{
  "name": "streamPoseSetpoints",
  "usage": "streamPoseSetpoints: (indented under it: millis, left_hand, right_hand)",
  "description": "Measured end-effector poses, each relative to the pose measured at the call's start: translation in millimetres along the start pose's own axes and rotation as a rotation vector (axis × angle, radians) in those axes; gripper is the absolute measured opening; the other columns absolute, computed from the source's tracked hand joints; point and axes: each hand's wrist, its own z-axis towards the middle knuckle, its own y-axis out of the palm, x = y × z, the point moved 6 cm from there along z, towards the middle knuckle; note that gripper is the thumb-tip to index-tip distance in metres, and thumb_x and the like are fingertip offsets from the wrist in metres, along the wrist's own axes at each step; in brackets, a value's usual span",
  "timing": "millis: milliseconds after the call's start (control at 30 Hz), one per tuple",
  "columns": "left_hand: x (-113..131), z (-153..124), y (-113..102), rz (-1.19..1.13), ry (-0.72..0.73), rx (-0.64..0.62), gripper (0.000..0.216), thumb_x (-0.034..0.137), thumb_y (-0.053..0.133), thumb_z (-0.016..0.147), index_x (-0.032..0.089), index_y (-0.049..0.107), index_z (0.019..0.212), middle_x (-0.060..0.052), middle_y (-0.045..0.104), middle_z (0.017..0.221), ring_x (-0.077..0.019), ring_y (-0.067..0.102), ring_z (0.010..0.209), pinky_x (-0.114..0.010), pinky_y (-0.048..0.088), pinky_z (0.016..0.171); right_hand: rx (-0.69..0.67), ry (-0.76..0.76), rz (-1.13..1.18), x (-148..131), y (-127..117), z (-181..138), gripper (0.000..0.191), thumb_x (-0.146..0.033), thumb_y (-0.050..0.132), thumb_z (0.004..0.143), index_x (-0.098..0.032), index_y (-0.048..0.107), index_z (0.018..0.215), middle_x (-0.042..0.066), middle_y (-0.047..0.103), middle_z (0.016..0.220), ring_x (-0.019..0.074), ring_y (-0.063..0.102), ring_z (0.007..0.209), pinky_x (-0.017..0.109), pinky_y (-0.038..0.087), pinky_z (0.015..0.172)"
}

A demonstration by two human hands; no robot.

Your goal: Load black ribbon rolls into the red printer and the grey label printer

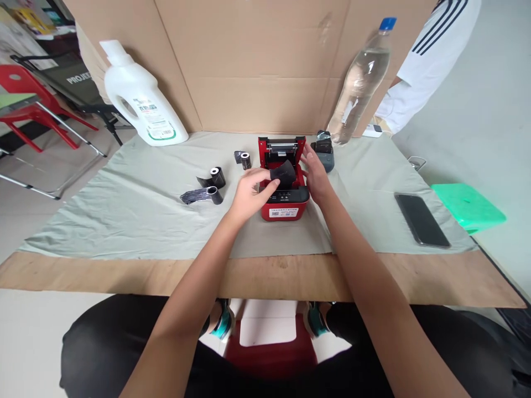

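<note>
A small red-and-black printer (284, 210) sits on the cloth with its lid (282, 145) raised. My left hand (253, 190) is closed on a black strip of paper (284, 174), pinching it above the open compartment. The strip's lower end is hidden inside the printer. Against the right side of the printer rests my right hand (316, 172), its fingers along the raised lid's edge and its thumb near the body. To the left lie three small black paper rolls, a far one (245, 161), a middle one (217, 177) and a near one (214, 195), with loose ends trailing.
Behind the printer's right side is a dark grey device (326, 157) with black material on top. A white jug (143, 102) and a clear bottle (360, 85) lean by the cardboard (257, 66). A phone (422, 219) lies right, near a green stool (468, 205). Another person's sleeve (440, 47) shows behind.
</note>
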Motion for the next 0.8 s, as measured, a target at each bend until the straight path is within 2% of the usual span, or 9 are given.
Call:
streamPoseSetpoints:
  millis: [67,133,267,333,400,467,567,667,800]
  left_hand:
    - [2,-3,-2,0.019,0.027,0.034,0.016,0.034,0.066,0.094,0.024,0.071,0.082,-0.001,0.076,0.088,-0.0207,0.069,0.087,-0.041,0.053,0.096]
    - [2,-7,-5,0.039,0.044,0.081,0.015,0.033,0.067,0.093,0.025,0.071,0.082,-0.002,0.078,0.094,-0.0217,0.07,0.091,-0.042,0.053,0.097]
    - [6,-10,-6,0.071,0.103,0.106,0.02,0.037,0.066,0.096,0.024,0.069,0.08,-0.004,0.08,0.104,-0.0243,0.07,0.103,-0.046,0.052,0.102]
    - [9,-10,-5,0.075,0.145,0.094,0.025,0.04,0.066,0.097,0.024,0.069,0.078,-0.004,0.079,0.108,-0.0252,0.067,0.107,-0.048,0.051,0.105]
    - [12,-10,-5,0.059,0.164,0.1,0.027,0.042,0.066,0.098,0.025,0.069,0.077,-0.004,0.079,0.111,-0.0256,0.066,0.109,-0.048,0.05,0.105]
    - [11,-10,-4,0.032,0.137,0.123,0.028,0.044,0.066,0.098,0.026,0.071,0.078,-0.004,0.078,0.111,-0.0256,0.065,0.109,-0.048,0.05,0.105]
    - [0,-11,-3,-0.022,0.003,0.193,0.021,0.047,0.066,0.098,0.028,0.076,0.097,-0.005,0.075,0.117,-0.0256,0.065,0.115,-0.046,0.05,0.106]
    - [-22,-13,-4,-0.094,-0.18,0.238,0.035,0.049,0.069,0.095,0.03,0.07,0.125,-0.007,0.069,0.134,-0.0267,0.062,0.126,-0.044,0.049,0.107]
    - [-50,-17,0,-0.145,-0.324,0.207,0.034,0.047,0.069,0.094,0.029,0.07,0.123,-0.008,0.062,0.144,-0.0299,0.054,0.141,-0.045,0.047,0.112]
  right_hand:
    - [-0.014,-0.023,0.019,-6,7,2,0.073,-0.079,0.056,0.087,-0.038,0.052,0.147,-0.004,0.051,0.161,0.0207,0.044,0.151,0.033,0.052,0.11]
    - [0.005,-0.046,0.041,-10,9,0,0.065,-0.076,0.057,0.087,-0.037,0.056,0.138,-0.002,0.057,0.154,0.0205,0.048,0.148,0.033,0.053,0.108]
    - [0.073,-0.079,0.084,-8,4,-14,0.037,-0.063,0.055,0.09,-0.03,0.059,0.105,0.002,0.063,0.138,0.0225,0.054,0.138,0.037,0.05,0.109]
    - [0.073,-0.099,0.12,-6,3,-22,0.027,-0.052,0.061,0.084,-0.027,0.055,0.091,0.003,0.06,0.138,0.0249,0.052,0.139,0.039,0.048,0.112]
    - [0.058,-0.077,0.165,-1,5,-28,0.028,-0.042,0.066,0.074,-0.027,0.054,0.094,0.003,0.058,0.141,0.0269,0.05,0.14,0.041,0.047,0.112]
    - [0.054,-0.03,0.217,4,7,-32,0.044,-0.037,0.067,0.067,-0.03,0.053,0.108,0.003,0.056,0.144,0.0273,0.051,0.139,0.041,0.047,0.111]
    - [0.059,-0.005,0.275,8,8,-32,0.062,-0.034,0.067,0.061,-0.031,0.048,0.121,0.005,0.057,0.145,0.0267,0.05,0.141,0.04,0.045,0.114]
    - [0.051,0.001,0.251,10,7,-32,0.062,-0.038,0.067,0.063,-0.031,0.047,0.122,0.005,0.057,0.146,0.0264,0.047,0.144,0.041,0.044,0.117]
    - [0.048,0.008,0.252,13,5,-32,0.064,-0.035,0.065,0.062,-0.031,0.048,0.124,0.004,0.056,0.148,0.0259,0.047,0.144,0.042,0.041,0.12]
